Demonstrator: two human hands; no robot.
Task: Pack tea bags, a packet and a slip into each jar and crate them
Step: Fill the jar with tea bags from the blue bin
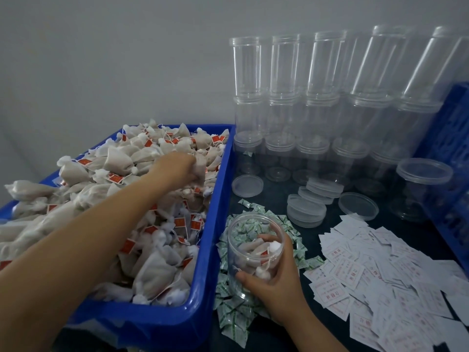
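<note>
Against a grey wall [114,59], empty jars [284,97] crowd the dark table [396,232].

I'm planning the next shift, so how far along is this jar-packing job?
Early. Done: the jar in the right hand already holds a few tea bags. In hand: the left hand grips more tea bags in the blue bin. Left: no green packet or slip shows in this jar, its mouth is open, the stacked jars look empty, and no packed jar shows in the crate.

Red print on white slips [360,273] and red tea-bag tags [115,178]; too blurred to read.
</note>
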